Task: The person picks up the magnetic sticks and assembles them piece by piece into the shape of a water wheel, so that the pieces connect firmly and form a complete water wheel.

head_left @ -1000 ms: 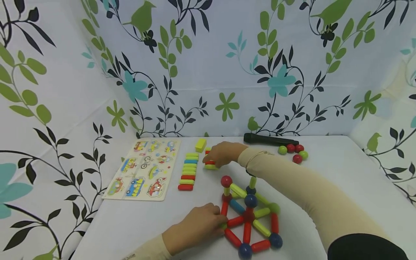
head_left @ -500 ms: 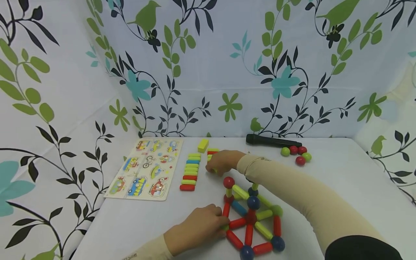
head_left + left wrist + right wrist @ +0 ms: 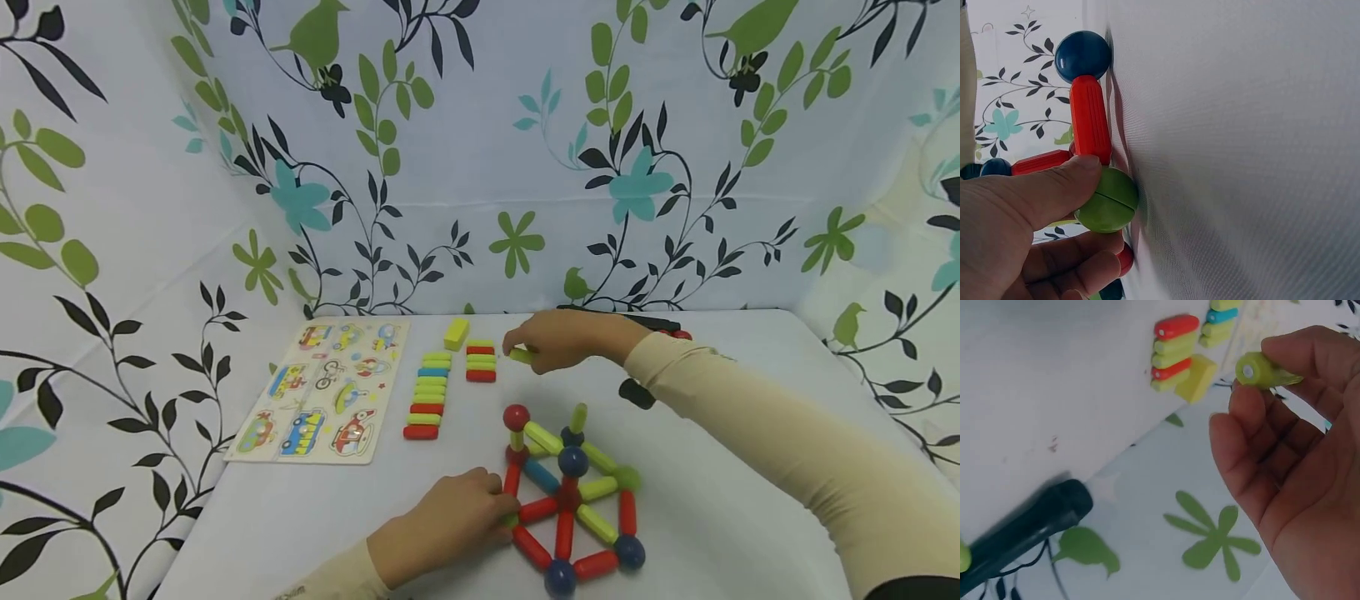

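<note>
My left hand (image 3: pixel 453 517) pinches a green ball (image 3: pixel 1109 200) at the left corner of a built frame of magnetic rods and balls; a red rod (image 3: pixel 1090 119) runs from that ball to a blue ball (image 3: pixel 1084 56). The frame stands on the table, with a red ball (image 3: pixel 517 417) on a short upright at its back left. Up off the table, my right hand (image 3: pixel 573 340) pinches a yellow-green magnetic rod (image 3: pixel 1263 370) between thumb and index finger. Left of that hand lies a short row of red and yellow-green rods (image 3: pixel 481 362).
A longer row of coloured rods (image 3: pixel 427 396) and a yellow block (image 3: pixel 456 333) lie left of the short row. Further left is a wooden picture puzzle board (image 3: pixel 318 392). A black microphone-like stick (image 3: pixel 1029 528) lies along the back edge, partly behind the right arm.
The right hand has taken the near yellow-green rod from the short row and lifted it away to the right. The left hand keeps its hold on the frame's corner.
</note>
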Demonstrator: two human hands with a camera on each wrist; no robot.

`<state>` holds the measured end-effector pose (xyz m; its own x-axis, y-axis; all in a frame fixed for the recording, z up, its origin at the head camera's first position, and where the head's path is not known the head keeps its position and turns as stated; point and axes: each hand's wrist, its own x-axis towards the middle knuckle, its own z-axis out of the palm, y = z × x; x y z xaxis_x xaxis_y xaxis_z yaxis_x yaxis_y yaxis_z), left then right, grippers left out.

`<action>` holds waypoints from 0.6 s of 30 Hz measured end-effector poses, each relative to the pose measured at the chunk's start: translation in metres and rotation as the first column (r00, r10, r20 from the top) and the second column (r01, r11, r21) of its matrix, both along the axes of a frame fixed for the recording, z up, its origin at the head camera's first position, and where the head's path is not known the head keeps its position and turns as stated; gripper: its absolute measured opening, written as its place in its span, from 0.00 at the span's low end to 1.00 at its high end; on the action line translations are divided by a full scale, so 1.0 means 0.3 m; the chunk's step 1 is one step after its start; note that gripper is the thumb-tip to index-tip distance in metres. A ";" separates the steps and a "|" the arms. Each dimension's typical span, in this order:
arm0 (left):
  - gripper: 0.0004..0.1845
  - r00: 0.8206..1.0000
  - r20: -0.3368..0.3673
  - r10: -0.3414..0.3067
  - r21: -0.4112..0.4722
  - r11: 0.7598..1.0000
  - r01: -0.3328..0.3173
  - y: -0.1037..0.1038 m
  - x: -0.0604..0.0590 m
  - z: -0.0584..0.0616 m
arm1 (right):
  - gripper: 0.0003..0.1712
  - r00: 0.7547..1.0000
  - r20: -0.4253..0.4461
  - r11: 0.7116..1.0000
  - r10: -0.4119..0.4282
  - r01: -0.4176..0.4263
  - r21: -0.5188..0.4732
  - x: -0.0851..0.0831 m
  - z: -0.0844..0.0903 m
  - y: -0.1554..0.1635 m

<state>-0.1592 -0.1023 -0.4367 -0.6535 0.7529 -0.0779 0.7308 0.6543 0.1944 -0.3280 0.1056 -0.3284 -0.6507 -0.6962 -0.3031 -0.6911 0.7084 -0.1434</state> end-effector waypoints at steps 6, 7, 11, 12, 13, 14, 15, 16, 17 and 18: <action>0.13 1.000 0.001 0.009 0.001 1.000 -0.009 0.000 0.001 0.011 | 0.18 0.999 0.036 0.990 0.002 0.003 -0.139 0.089 0.021 0.159; 0.13 1.000 -0.001 0.007 0.003 1.000 -0.007 0.001 0.003 0.011 | 0.18 0.999 0.034 0.989 0.007 -0.002 -0.148 0.105 0.017 0.177; 0.14 1.000 -0.006 -0.003 0.009 1.000 0.003 0.006 0.004 0.015 | 0.12 1.000 0.013 0.981 0.014 -0.011 -0.194 0.163 -0.003 0.224; 0.14 1.000 -0.008 -0.005 0.010 1.000 0.005 0.008 0.003 0.015 | 0.12 1.000 0.019 0.977 -0.001 0.005 -0.215 0.176 -0.008 0.230; 0.14 1.000 -0.010 -0.008 0.011 1.000 0.008 0.009 0.001 0.015 | 0.13 0.999 0.030 0.971 -0.024 0.030 -0.239 0.189 -0.013 0.236; 0.14 1.000 -0.007 -0.010 0.013 1.000 0.011 0.008 0.001 0.015 | 0.15 0.997 0.051 0.961 -0.059 0.070 -0.268 0.200 -0.021 0.239; 0.14 1.000 -0.005 -0.011 0.014 1.000 0.011 0.008 0.000 0.016 | 0.17 0.991 0.088 0.945 -0.100 0.122 -0.304 0.212 -0.027 0.240; 0.14 1.000 -0.003 -0.011 0.017 1.000 0.011 0.007 0.000 0.015 | 0.19 0.979 0.142 0.922 -0.146 0.187 -0.339 0.224 -0.034 0.243; 0.14 1.000 0.001 -0.011 0.019 1.000 0.011 0.007 -0.001 0.014 | 0.21 0.958 0.206 0.890 -0.197 0.263 -0.371 0.235 -0.042 0.245; 0.15 1.000 0.002 -0.013 0.019 1.000 0.013 0.006 -0.001 0.014 | 0.22 0.931 0.275 0.852 -0.241 0.339 -0.400 0.247 -0.052 0.249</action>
